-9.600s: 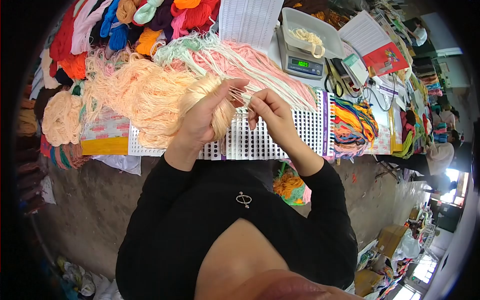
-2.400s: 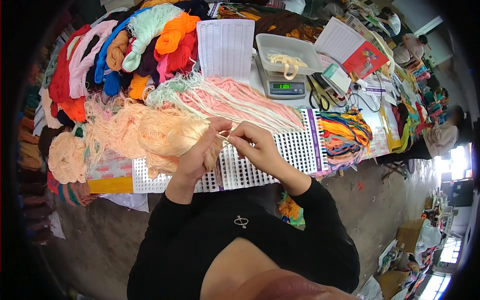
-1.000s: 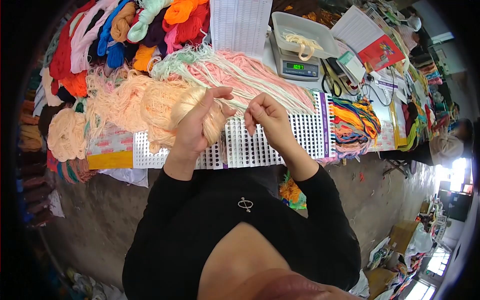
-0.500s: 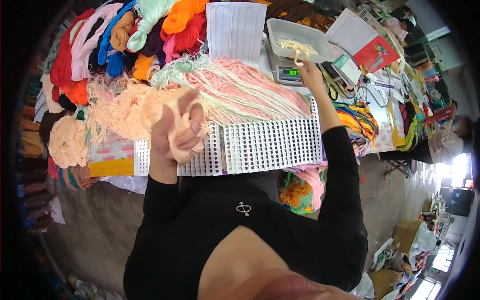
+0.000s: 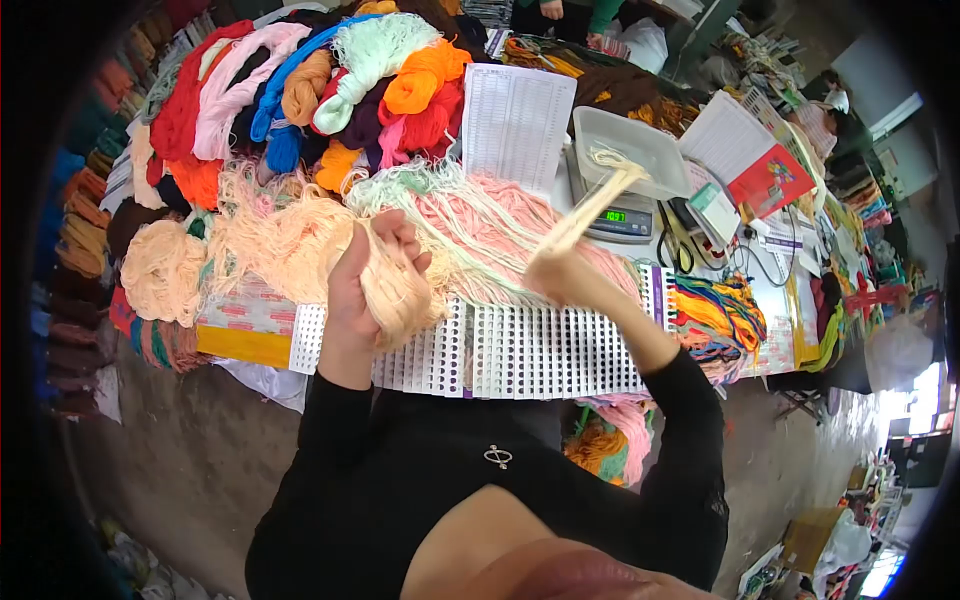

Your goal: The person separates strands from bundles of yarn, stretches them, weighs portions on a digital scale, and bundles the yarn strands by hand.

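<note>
Peach yarn (image 5: 398, 292) lies bunched in my left hand (image 5: 350, 290), its fingers curled round the loose strands. My right hand (image 5: 572, 278), blurred by motion, grips one end of a cream yarn bundle (image 5: 592, 208). That bundle stretches up to a clear plastic tray (image 5: 668, 182), with its far end over the tray's near side. Under the tray is a digital scale (image 5: 632, 233) with lit green digits. Below both hands, white perforated strips (image 5: 545, 350) line the table's near edge, partly under pink and mint yarn strands (image 5: 490, 225).
Coloured yarn skeins (image 5: 300, 90) are heaped at the back left. A printed sheet (image 5: 518, 125) stands behind the pink strands. Right of the scale lie black-handled scissors (image 5: 677, 245) and a red booklet (image 5: 770, 182). Multicoloured yarn (image 5: 718, 315) is at the right. Another person's hand (image 5: 551, 9) shows at the top.
My right hand has moved from the tray down and left, drawing the cream yarn out with it. My left hand has turned, still holding the peach yarn. The whole view has shifted.
</note>
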`<action>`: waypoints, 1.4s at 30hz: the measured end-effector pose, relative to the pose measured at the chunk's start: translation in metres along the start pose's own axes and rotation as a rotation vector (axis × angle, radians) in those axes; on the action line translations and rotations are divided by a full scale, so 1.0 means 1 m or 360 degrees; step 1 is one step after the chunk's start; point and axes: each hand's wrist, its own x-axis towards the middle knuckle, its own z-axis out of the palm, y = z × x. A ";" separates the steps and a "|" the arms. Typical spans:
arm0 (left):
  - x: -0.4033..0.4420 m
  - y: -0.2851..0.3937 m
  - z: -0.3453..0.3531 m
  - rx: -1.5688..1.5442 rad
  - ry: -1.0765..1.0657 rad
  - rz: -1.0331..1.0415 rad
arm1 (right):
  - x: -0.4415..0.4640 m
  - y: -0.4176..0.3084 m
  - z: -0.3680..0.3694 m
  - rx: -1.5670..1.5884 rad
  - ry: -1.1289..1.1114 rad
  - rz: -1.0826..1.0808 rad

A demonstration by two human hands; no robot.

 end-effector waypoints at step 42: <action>-0.019 -0.055 0.029 0.0785 -0.0475 -0.0339 | 0.015 -0.141 0.010 0.0621 0.0647 0.0217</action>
